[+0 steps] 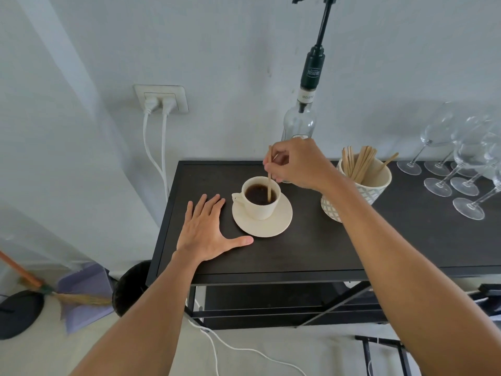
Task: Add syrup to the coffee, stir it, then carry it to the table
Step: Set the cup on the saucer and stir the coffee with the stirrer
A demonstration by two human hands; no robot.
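— How is the left hand (208, 234) posed?
— It is laid flat, palm down, left of centre in the frame, fingers spread, thumb stretched to the right.
— And the right hand (295, 164)?
— It is held higher, just above centre, fingertips pinched on a thin stick, forearm reaching in from the lower right.

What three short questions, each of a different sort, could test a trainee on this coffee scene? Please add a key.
1. True or false: the left hand grips the saucer.
2. Multiple choice: the stick in the right hand has its lower end
A. in the patterned pot of sticks
B. in the coffee in the cup
C. flat on the shelf top
3. Fill in: the syrup bottle stands ____ the right hand, by the wall.

Key
1. False: it lies flat and open on the shelf top beside the saucer.
2. B
3. behind
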